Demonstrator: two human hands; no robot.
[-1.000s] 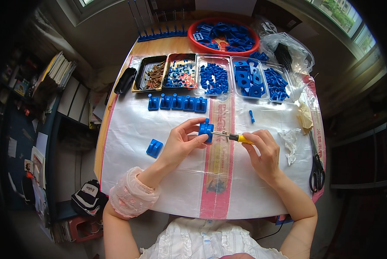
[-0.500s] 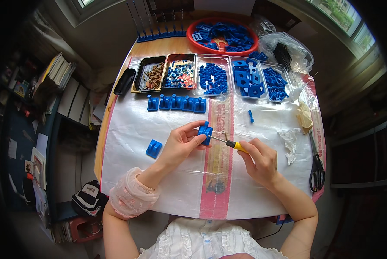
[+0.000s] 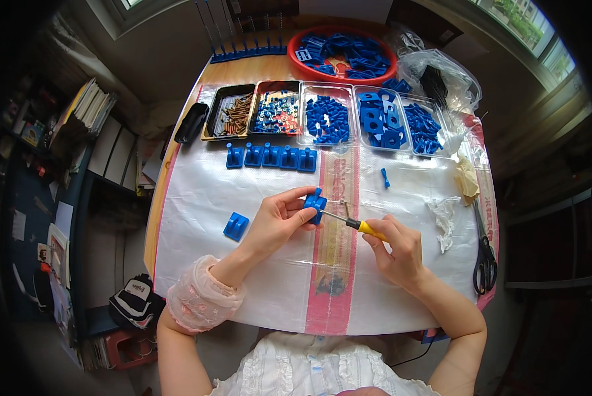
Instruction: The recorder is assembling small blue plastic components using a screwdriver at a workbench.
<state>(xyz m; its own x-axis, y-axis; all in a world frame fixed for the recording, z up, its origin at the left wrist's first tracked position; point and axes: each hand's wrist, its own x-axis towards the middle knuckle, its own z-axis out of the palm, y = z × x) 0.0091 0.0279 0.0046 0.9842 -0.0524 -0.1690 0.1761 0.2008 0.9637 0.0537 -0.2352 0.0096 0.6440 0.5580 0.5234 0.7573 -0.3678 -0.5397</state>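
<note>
Pinched in the fingers of my left hand is a small blue plastic part, raised over the middle of the table. My right hand grips the yellow handle of a screwdriver. The shaft points left and its tip touches or almost touches the blue part's right side. A small screw lies just beyond the shaft. One separate blue part rests on the sheet left of my left hand. Farther off, several assembled blue parts stand in a row.
Behind the row are trays of brass-coloured screws, small nuts and blue pieces. A red basin of blue parts stands at the back. One blue piece, crumpled tissue and black scissors lie at right.
The blue part has turned slightly in my left fingers. My right hand has shifted a little, its fingers re-curled around the screwdriver handle.
</note>
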